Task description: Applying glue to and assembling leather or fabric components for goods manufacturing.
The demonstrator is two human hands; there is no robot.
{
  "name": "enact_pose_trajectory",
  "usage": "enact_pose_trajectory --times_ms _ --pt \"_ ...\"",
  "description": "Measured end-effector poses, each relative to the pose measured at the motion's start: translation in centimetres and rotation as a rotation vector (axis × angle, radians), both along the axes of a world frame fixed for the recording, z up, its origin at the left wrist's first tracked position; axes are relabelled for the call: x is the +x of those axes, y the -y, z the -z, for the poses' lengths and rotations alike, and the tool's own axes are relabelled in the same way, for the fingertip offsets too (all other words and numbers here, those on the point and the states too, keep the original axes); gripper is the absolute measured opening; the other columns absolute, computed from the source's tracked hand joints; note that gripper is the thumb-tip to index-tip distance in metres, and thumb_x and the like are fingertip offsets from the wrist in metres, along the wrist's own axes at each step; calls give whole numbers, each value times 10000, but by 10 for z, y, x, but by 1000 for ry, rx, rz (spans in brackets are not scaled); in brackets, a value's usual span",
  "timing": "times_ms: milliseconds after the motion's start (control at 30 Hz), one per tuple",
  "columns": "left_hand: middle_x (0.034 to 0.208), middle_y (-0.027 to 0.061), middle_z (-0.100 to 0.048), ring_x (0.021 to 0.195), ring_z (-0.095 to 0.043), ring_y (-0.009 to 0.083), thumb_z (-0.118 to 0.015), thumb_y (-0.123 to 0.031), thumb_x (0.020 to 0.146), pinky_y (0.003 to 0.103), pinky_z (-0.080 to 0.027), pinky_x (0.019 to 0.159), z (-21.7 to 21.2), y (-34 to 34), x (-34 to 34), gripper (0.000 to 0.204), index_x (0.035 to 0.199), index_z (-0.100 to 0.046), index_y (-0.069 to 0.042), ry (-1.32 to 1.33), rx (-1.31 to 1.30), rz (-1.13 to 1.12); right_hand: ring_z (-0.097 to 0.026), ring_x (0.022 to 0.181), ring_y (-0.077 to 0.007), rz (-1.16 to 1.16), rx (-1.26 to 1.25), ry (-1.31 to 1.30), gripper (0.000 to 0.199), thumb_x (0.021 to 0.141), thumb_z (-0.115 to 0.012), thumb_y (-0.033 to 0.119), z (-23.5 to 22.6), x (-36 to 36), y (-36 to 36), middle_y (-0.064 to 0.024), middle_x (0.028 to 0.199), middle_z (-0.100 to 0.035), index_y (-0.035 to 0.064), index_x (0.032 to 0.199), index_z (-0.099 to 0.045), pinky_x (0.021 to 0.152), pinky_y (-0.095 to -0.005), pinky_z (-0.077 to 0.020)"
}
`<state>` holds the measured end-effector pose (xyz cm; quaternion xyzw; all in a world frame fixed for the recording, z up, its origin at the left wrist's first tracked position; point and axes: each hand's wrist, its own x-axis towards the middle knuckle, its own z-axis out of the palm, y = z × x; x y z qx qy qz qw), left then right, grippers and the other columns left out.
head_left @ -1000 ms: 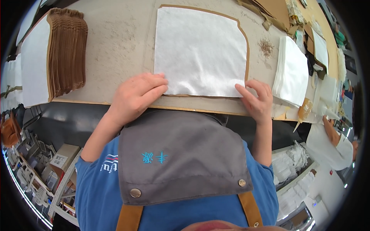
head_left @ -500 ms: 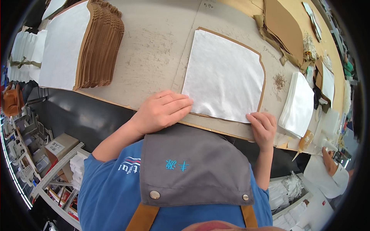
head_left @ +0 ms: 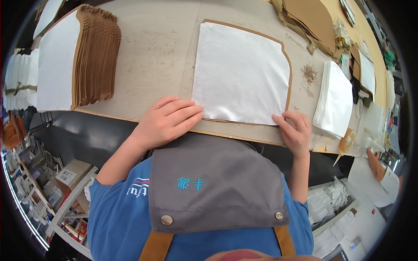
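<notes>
A white, slightly shiny fabric panel [head_left: 241, 71] lies on a brown backing piece [head_left: 289, 65], whose edge shows along the top and right. My left hand [head_left: 167, 119] rests at the panel's near left corner, its fingers stretched out flat with the tips on the edge. At the near right corner, my right hand [head_left: 296, 130] pinches the white panel between thumb and fingers. Small ripples run through the fabric near the front edge. Whether the right fingers also grip the brown layer is hidden.
A tall pile of brown pieces [head_left: 96, 56] topped with white stands at the left. A white fabric stack [head_left: 333, 100], an amber pointed bottle [head_left: 346, 141] and brown sheets [head_left: 311, 21] lie at the right. The table's front edge [head_left: 244, 135] runs before me. Another person's arm [head_left: 375, 164] shows far right.
The whole view has shifted slightly, so the table appears further left and up. Both hands stay at the panel's near corners; the right thumb and fingers press closer on the corner.
</notes>
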<state>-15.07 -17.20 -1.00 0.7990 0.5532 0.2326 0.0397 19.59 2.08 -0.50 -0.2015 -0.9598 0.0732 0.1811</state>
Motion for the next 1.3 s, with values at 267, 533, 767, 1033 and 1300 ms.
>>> enact_pose_trajectory --times_ms 267,533,767,1033,1300 --pt "1221 -8 -699 1082 -660 158 -704 -255 887 344 -497 945 -2 3 -31 362 1234 -723 -157 -44 108 14 -652 905 -203 -20 -12 -18 458 680 -749 10 4 1 0 -2 1058 -675 201 1096 -782 759 -347 -498" --pt "1677 70 -311 1559 -250 285 -282 -776 958 500 -149 1283 5 -89 -22 913 1603 -351 -133 -272 -322 108 -651 913 -203 -1 -26 -31 420 695 -749 54 5 2 0 9 1069 -683 204 1085 -783 776 -338 -505" --pt "1683 65 -300 1560 -257 257 -211 -814 947 504 -125 1286 4 -50 -1 953 1612 -339 -144 -296 -418 224 -649 924 -196 5 -23 -29 386 721 -718 81 7 5 -1 23 1069 -684 210 1079 -784 786 -330 -502" --pt "1676 60 -317 1552 -279 238 -253 -757 980 483 -126 1292 -15 -80 10 877 1607 -348 -152 -266 -317 264 -648 942 -175 24 -12 -34 376 734 -718 115 11 7 1 41 1072 -683 230 1089 -767 790 -323 -500" --pt "1685 83 -292 1556 -263 264 -299 -793 938 507 -165 1279 11 -143 27 957 1614 -321 -116 -299 -232 259 -649 964 -153 47 -25 -15 362 762 -680 136 10 8 0 57 1096 -683 253 1096 -761 800 -314 -498"
